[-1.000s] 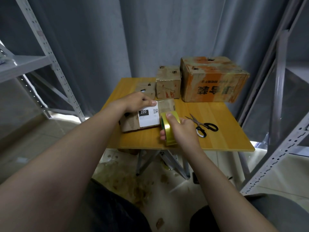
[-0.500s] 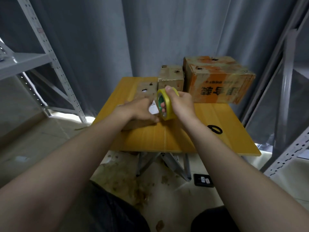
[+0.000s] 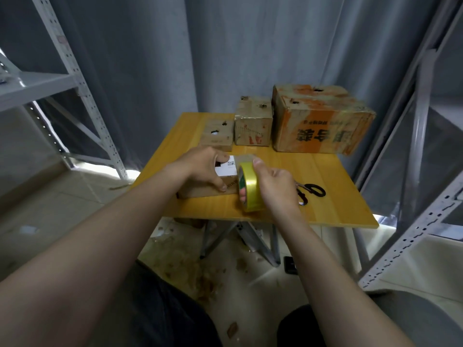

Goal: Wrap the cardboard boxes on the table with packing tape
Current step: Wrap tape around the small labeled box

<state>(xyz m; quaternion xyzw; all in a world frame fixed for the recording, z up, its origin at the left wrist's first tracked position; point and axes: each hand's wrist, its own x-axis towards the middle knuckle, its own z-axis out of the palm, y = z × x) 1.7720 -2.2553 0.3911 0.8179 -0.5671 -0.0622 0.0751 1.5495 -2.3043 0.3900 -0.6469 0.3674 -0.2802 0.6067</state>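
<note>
– Left hand [image 3: 203,169] is curled over the labelled box [image 3: 226,170], thumb on its near side, fingers over the top, right?
– yep, gripping it. Right hand [image 3: 275,186] is wrapped round the yellow tape roll [image 3: 251,189], held up on edge at that box's right end
– and the box itself?
– lying flat with the wooden table [image 3: 325,211] under it. Scissors [image 3: 313,192] are off to its right, half hidden by the right hand. Behind it are a small holed box [image 3: 218,136], a medium box [image 3: 253,126] and a big orange-stained box [image 3: 320,126]
</note>
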